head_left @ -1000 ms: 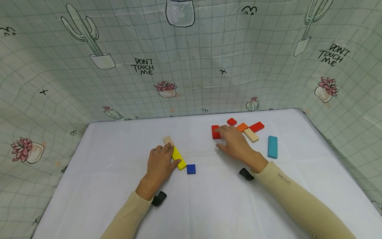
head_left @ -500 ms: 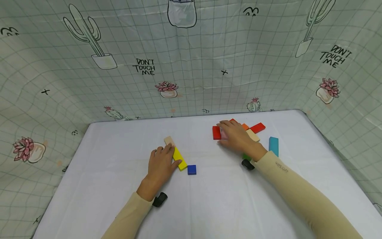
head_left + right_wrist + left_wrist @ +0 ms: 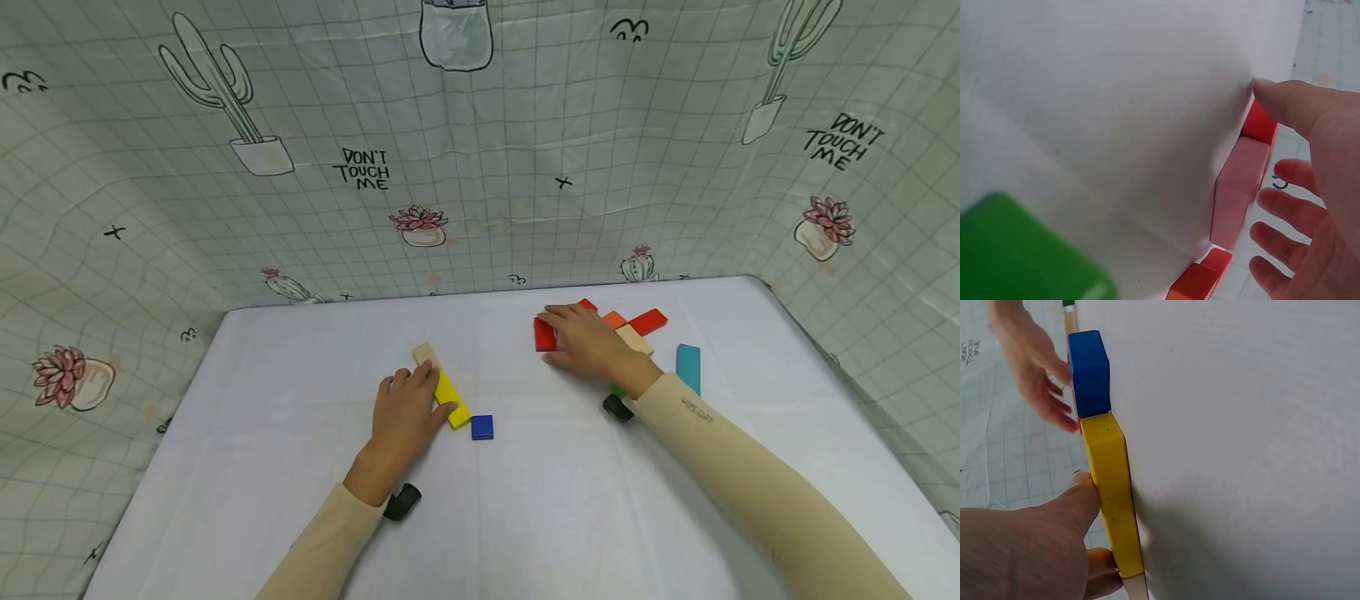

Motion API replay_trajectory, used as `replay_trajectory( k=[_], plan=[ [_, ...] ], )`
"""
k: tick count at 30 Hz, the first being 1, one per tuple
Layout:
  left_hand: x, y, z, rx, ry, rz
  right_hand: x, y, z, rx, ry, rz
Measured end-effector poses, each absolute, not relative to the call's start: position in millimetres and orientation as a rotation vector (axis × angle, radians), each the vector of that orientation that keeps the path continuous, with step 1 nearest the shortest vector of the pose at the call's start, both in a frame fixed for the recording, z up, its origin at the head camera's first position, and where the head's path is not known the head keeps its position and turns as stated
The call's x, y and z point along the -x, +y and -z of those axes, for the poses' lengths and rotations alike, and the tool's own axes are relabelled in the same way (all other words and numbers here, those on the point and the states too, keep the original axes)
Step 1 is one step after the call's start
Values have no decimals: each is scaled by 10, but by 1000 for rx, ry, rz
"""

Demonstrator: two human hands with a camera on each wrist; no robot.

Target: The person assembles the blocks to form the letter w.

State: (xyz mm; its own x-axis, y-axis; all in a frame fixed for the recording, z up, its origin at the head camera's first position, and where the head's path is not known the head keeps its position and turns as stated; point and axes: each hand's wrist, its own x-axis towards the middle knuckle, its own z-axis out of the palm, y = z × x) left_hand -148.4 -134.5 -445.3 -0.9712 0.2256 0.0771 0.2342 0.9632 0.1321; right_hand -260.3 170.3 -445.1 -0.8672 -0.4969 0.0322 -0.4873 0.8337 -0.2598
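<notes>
In the head view my left hand [image 3: 405, 412] rests at a slanted row made of a beige block [image 3: 424, 353] and a yellow block [image 3: 453, 402]. Its thumb and fingers touch the yellow block from one side, as the left wrist view shows. A blue block [image 3: 482, 427] stands near the yellow one's lower end. My right hand [image 3: 588, 343] is spread over a red block [image 3: 544, 335] and a pink block [image 3: 1238, 181], thumb beside the red one. Its fingers look loosely bent on the far side, gripping nothing visible. The hand mostly hides the pink block from the head camera.
Around the right hand lie an orange block [image 3: 613, 319], another red block [image 3: 648, 321], a beige block [image 3: 634, 340] and a teal block [image 3: 688, 368]. A green block [image 3: 1029, 250] sits under the right wrist. Patterned cloth [image 3: 480, 167] rises behind the white table [image 3: 300, 367].
My right hand first shifted slightly right over the pink block, uncovering part of it and the green block, then edged back left toward the red block. My left hand stays in place.
</notes>
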Motion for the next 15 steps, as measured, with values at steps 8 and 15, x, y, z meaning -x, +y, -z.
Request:
replay_trajectory(
  k=[8,15],
  plan=[
    [1484,-1342,4451,351,-3053,214,2629,1692,4472,827,2972,395],
    [1474,-1345,4450,353,-3047,215,2577,1664,4416,821,2983,422]
  ],
)
